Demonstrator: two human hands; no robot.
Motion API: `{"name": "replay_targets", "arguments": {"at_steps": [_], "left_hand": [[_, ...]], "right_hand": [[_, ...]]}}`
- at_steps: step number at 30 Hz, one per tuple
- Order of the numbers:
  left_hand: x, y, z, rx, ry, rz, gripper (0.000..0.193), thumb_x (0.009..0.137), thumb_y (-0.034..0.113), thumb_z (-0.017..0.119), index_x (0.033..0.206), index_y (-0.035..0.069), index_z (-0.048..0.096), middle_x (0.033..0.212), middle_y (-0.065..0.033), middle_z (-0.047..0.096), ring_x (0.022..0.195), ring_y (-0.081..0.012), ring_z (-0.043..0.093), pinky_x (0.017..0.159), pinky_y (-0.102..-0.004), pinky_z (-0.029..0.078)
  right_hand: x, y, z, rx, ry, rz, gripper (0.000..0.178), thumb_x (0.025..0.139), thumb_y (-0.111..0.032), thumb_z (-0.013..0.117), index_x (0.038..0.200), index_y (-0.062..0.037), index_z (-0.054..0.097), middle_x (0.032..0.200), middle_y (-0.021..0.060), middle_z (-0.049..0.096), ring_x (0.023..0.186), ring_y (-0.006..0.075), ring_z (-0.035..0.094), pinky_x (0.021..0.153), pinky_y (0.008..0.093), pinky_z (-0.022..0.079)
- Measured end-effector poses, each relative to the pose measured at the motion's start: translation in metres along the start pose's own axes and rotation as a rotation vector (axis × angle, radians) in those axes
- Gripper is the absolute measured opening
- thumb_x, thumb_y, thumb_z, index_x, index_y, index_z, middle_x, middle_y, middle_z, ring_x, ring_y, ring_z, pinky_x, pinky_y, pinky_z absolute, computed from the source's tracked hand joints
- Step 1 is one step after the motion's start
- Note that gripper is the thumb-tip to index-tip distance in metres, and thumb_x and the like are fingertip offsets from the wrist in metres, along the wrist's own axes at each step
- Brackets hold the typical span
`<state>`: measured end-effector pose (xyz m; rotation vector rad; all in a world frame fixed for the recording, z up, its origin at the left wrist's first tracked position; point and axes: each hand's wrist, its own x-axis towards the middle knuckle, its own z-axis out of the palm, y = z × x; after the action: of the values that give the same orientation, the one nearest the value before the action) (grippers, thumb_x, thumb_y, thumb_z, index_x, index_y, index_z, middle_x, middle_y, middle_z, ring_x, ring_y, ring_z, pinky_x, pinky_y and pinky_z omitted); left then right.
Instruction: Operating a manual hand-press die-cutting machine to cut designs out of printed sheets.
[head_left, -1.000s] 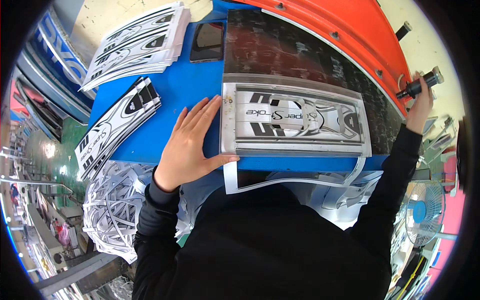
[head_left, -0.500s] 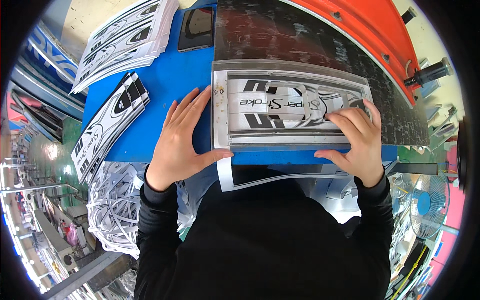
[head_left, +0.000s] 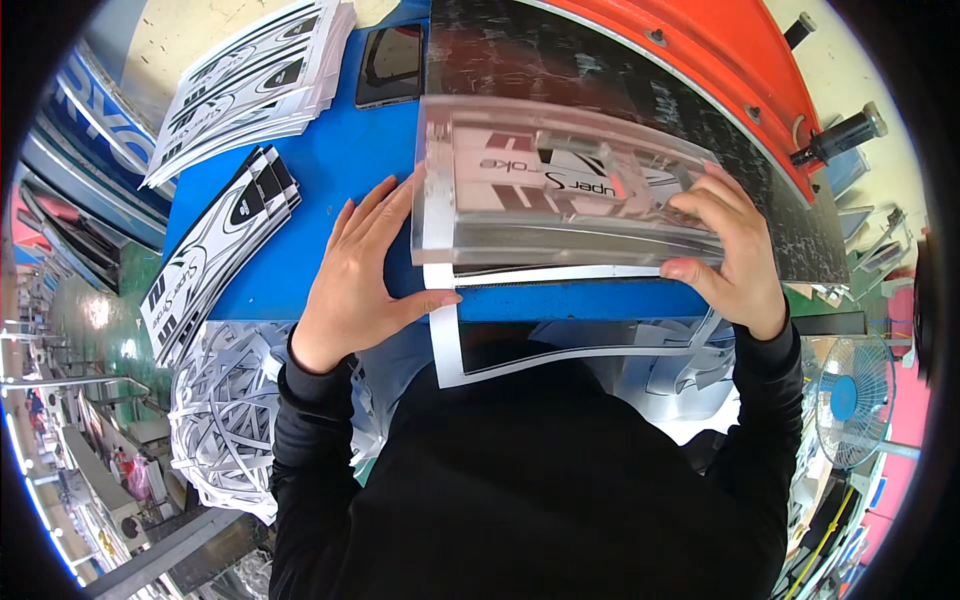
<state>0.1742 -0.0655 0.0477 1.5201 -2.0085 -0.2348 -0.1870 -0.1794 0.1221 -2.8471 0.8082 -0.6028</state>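
A clear plastic cutting die [head_left: 600,243], a long shallow frame, is tilted over the black board, blurred by motion. My right hand [head_left: 738,245] grips its right end, fingers over the top and thumb at the near edge. Through it shows a printed black-and-white sheet. My left hand [head_left: 350,275] lies with fingers spread beside the die's left end, its thumb touching a white paper border strip [head_left: 447,350] that hangs off the table's near edge. Whether the left fingertips touch the die, I cannot tell.
Left on the blue table [head_left: 325,165] lie a stack of printed sheets [head_left: 250,85] and a fanned pile of cut pieces [head_left: 225,245]. A phone [head_left: 390,65] lies at the back. A red machine part [head_left: 700,60] borders the black board [head_left: 560,60]. Paper scraps [head_left: 225,420] heap below; a fan [head_left: 850,400] stands right.
The die has risen and tilted, its near edge lifting away from the board and uncovering white paper below. My right hand has moved slightly right with it; my left hand has barely moved.
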Motion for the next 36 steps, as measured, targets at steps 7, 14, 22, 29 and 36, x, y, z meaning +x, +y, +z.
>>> {"name": "replay_targets", "arguments": {"at_steps": [7,14,22,29,36], "left_hand": [[0.003,0.005,-0.006,-0.046,-0.037,0.012,0.113,0.062,0.039,0.093,0.156,0.011,0.039,0.152,-0.0193,0.048,0.144,-0.0427,0.04,0.117,-0.0581,0.028],[0.028,0.045,-0.007,0.056,-0.055,0.053,0.088,0.073,0.025,0.088,0.15,0.009,0.048,0.157,-0.017,0.044,0.149,-0.0367,0.035,0.12,-0.0537,0.025],[0.067,0.062,0.024,-0.015,-0.126,0.281,0.047,0.082,0.016,0.081,0.127,0.006,0.068,0.13,-0.0173,0.066,0.131,-0.0366,0.057,0.103,-0.0407,0.051],[0.074,0.069,0.028,0.105,-0.03,0.384,0.018,0.089,0.001,0.068,0.106,0.005,0.063,0.094,-0.0137,0.071,0.078,-0.0364,0.07,0.067,-0.0412,0.056],[0.123,0.052,0.012,0.053,0.176,0.229,0.008,0.094,0.004,0.06,0.102,0.003,0.061,0.084,-0.0209,0.065,0.078,-0.0419,0.066,0.066,-0.0453,0.051]], "right_hand": [[-0.019,0.003,0.007,0.303,0.305,0.143,0.064,0.088,-0.055,0.067,0.107,0.0061,0.06,0.095,0.0165,0.058,0.086,0.0273,0.06,0.086,0.0348,0.047],[-0.034,0.013,0.026,0.604,0.631,0.2,0.077,0.095,-0.066,0.054,0.112,0.0087,0.058,0.1,0.0114,0.06,0.089,0.0203,0.057,0.083,0.032,0.045],[-0.05,0.032,0.039,0.763,0.926,0.173,0.08,0.097,-0.066,0.051,0.121,0.01,0.057,0.112,0.0184,0.066,0.094,0.0228,0.064,0.088,0.0372,0.05],[-0.052,0.033,0.038,0.792,0.956,0.184,0.08,0.097,-0.067,0.051,0.119,0.0096,0.057,0.111,0.0173,0.066,0.093,0.022,0.064,0.087,0.0365,0.051],[-0.052,0.037,0.037,0.852,0.959,0.189,0.081,0.097,-0.067,0.051,0.12,0.0101,0.058,0.108,0.0165,0.067,0.092,0.0215,0.065,0.087,0.0348,0.05]]}}
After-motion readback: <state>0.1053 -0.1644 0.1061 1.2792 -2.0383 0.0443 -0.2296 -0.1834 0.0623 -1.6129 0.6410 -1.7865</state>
